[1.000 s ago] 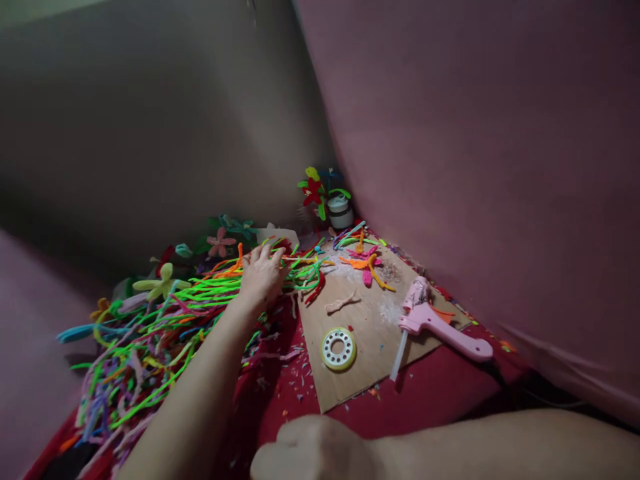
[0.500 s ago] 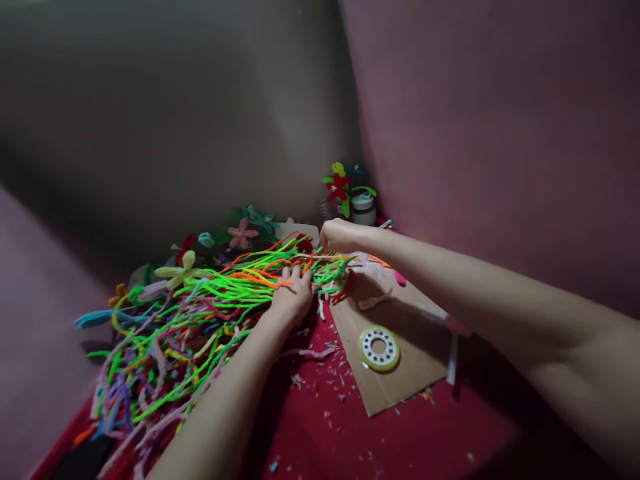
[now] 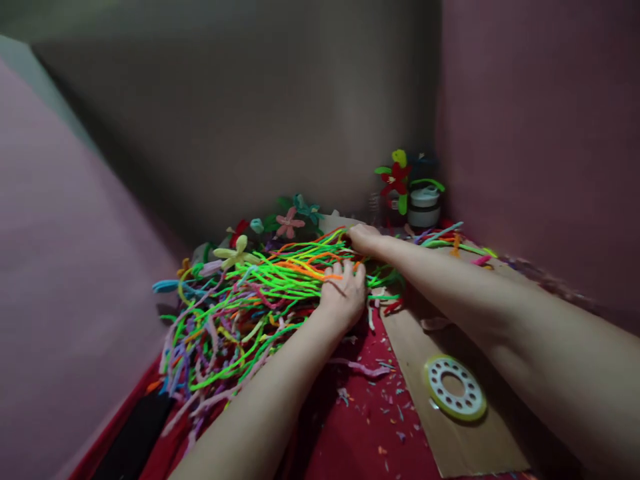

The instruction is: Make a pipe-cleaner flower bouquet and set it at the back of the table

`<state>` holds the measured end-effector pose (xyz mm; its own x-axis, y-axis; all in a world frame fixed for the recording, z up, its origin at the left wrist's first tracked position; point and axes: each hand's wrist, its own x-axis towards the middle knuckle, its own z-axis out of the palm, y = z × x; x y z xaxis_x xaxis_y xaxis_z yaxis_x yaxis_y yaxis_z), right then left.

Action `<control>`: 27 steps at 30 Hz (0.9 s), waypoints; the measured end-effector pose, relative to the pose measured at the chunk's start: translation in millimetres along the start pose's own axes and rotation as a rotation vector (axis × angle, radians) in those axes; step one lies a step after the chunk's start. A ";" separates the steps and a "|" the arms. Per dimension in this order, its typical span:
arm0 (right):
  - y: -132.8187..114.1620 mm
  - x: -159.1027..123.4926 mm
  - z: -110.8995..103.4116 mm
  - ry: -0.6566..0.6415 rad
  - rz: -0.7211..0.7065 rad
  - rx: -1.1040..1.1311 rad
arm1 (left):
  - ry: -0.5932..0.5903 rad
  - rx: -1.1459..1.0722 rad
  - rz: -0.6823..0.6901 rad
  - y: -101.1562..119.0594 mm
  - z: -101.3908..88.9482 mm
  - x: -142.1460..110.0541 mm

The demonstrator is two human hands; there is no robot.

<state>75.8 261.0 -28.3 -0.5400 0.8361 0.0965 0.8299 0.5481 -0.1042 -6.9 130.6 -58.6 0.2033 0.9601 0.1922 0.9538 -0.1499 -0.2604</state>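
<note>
A heap of fuzzy pipe cleaners (image 3: 285,283), mostly bright green with orange, yellow, pink and purple ones, spreads over the left of the red cloth. My left hand (image 3: 345,293) lies on the heap's right end, fingers apart over the green and orange stems. One orange stem crosses the back of that hand. Just beyond it, my right hand (image 3: 365,239) is closed at the far edge of the heap, where stem ends run to its fingers. Its fingertips are mostly hidden.
A cardboard sheet (image 3: 423,373) carries a roll of tape (image 3: 455,388). Pipe-cleaner flowers, among them a pink one (image 3: 289,223) and a red one (image 3: 396,179), stand along the wall by a lidded pot (image 3: 424,207). Coloured scraps litter the red cloth (image 3: 360,427). A black object (image 3: 133,437) lies front left.
The view has swung left, so everything sits further right in the picture. My right hand has come lower, against the pipe cleaners. My left hand stays on the heap.
</note>
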 end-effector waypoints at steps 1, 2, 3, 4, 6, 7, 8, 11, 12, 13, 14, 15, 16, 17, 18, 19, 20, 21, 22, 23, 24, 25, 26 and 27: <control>0.0 0.9 1.4 0.014 -0.034 -0.021 | -0.006 -0.004 0.005 -0.7 -2.1 3.3; 0.3 1.6 2.4 0.018 -0.066 -0.043 | -0.009 -0.010 0.003 -2.3 -3.9 7.3; 1.0 2.3 3.3 0.024 -0.103 -0.064 | -0.009 -0.024 -0.004 -4.6 -5.3 11.8; 1.9 2.9 4.1 0.033 -0.139 -0.085 | -0.043 -0.083 -0.033 -7.4 -6.2 16.4; 3.8 3.9 6.2 0.045 -0.191 -0.124 | -0.099 -0.173 -0.066 -13.2 -6.6 24.2; 4.4 4.4 7.6 0.047 -0.208 -0.143 | -0.117 -0.196 -0.083 -15.6 -6.2 27.2; 4.7 5.0 9.0 0.044 -0.220 -0.161 | -0.129 -0.212 -0.096 -17.4 -5.5 29.5; 4.1 7.7 12.3 0.031 -0.228 -0.217 | -0.166 -0.248 -0.139 -20.0 -1.7 34.2; 3.7 8.7 12.4 0.030 -0.227 -0.236 | -0.183 -0.261 -0.153 -20.5 0.0 35.7; 3.4 9.7 11.8 0.031 -0.225 -0.254 | -0.202 -0.275 -0.166 -21.1 1.7 37.4; 3.5 10.6 10.6 0.031 -0.223 -0.271 | -0.220 -0.288 -0.180 -21.9 3.5 39.3; 4.0 11.3 9.0 0.032 -0.221 -0.285 | -0.236 -0.300 -0.194 -22.9 5.2 41.2; 4.7 11.8 7.0 0.032 -0.219 -0.298 | -0.249 -0.311 -0.205 -23.9 6.7 43.0; 5.7 11.9 5.1 0.030 -0.214 -0.310 | -0.260 -0.320 -0.214 -25.0 8.0 44.6; 6.8 11.7 3.3 0.027 -0.208 -0.321 | -0.269 -0.329 -0.221 -25.9 9.0 46.0; 7.9 11.3 1.8 0.024 -0.202 -0.331 | -0.275 -0.336 -0.227 -26.6 9.7 47.1; 8.9 10.5 0.7 0.021 -0.198 -0.340 | -0.280 -0.342 -0.231 -27.0 10.2 47.9; 9.5 9.7 -0.1 0.018 -0.197 -0.347 | -0.284 -0.346 -0.235 -27.1 10.4 48.5; 9.9 8.8 -0.6 0.016 -0.198 -0.352 | -0.288 -0.350 -0.240 -27.0 10.6 48.9; 10.0 7.9 -1.1 0.015 -0.199 -0.355 | -0.292 -0.353 -0.247 -26.8 10.7 49.2; 9.8 7.1 -1.5 0.013 -0.201 -0.358 | -0.297 -0.355 -0.254 -26.5 10.7 49.4; 9.6 6.5 -2.0 0.010 -0.202 -0.359 | -0.301 -0.358 -0.261 -26.3 10.8 49.5; 9.3 6.1 -2.6 0.006 -0.200 -0.361 | -0.305 -0.362 -0.265 -26.1 11.0 49.7; 9.1 5.7 -3.2 0.000 -0.197 -0.362 | -0.308 -0.366 -0.268 -26.1 11.0 49.9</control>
<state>80.7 270.7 -25.5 -0.6934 0.7161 0.0800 0.7064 0.6538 0.2711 -24.1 185.0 -52.6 -0.0795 0.9924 -0.0941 0.9891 0.0903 0.1165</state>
